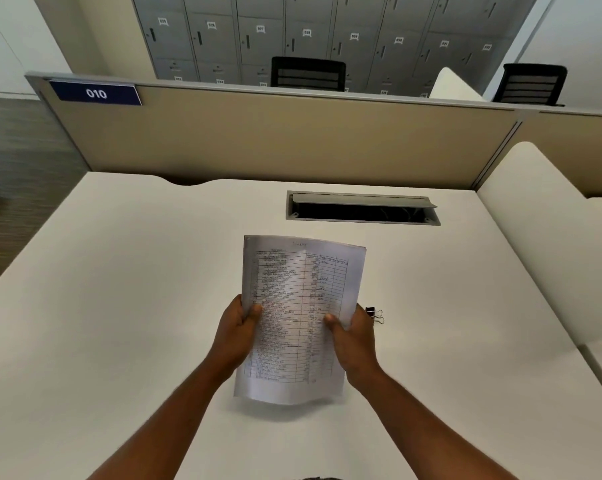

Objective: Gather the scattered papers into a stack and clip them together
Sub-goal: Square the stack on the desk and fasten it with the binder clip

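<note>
Gripping the stack of papers (297, 317) above the desk (119, 306), I see my left hand (235, 332) and right hand (353, 337) pinching its side edges, binder clip (375, 315) lying just beside.

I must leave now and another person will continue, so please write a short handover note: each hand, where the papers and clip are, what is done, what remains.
Left hand: grips the left edge of the paper stack, thumb on top.
Right hand: grips the right edge, thumb on top.
The stack is gathered and held above the white desk, printed table facing up.
The binder clip lies on the desk just right of the right hand, not yet used.
Done: papers gathered. No loose sheets are seen on the desk.
Left: square the edges if needed, pick up the clip, fasten it on the stack.
</note>
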The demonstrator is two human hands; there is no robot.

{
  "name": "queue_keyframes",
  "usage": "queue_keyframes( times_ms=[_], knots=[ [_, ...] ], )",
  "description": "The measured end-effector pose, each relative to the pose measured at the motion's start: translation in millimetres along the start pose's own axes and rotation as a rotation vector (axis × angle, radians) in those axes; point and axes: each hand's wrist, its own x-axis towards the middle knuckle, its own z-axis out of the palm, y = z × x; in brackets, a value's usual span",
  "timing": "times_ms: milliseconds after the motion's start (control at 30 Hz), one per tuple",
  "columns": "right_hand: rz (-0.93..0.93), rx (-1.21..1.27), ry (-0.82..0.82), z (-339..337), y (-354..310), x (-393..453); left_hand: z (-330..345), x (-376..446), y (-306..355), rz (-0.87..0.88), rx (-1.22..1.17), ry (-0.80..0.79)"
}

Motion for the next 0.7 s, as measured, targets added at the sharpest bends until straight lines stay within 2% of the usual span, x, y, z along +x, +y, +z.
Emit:
queue_keyframes(
  times_ms=[133, 267, 333, 400, 533, 633, 700],
  knots=[
    [0.085, 0.01, 0.001, 0, 12, 0, -5, 2, 3, -0.043, 0.03, -0.09],
    [0.179, 0.037, -0.081, 4, 18, 2, -14, 14, -11, -0.089, 0.208, -0.016],
    [0.205, -0.047, -0.099, 3, 21, 7, -18, 23, -20, -0.117, 0.301, 0.014],
    [0.174, -0.196, -0.036, -3, 26, 16, -22, 28, -26, -0.14, 0.417, 0.058],
    [0.034, -0.52, 0.208, -34, 37, 43, -28, 38, -35, -0.165, 0.659, 0.069],
    [0.051, -0.666, 0.345, -59, 41, 60, -30, 44, -39, -0.154, 0.809, 0.026],
    [0.118, -0.701, 0.351, -74, 47, 71, -28, 46, -39, -0.136, 0.842, 0.015]
  ],
)
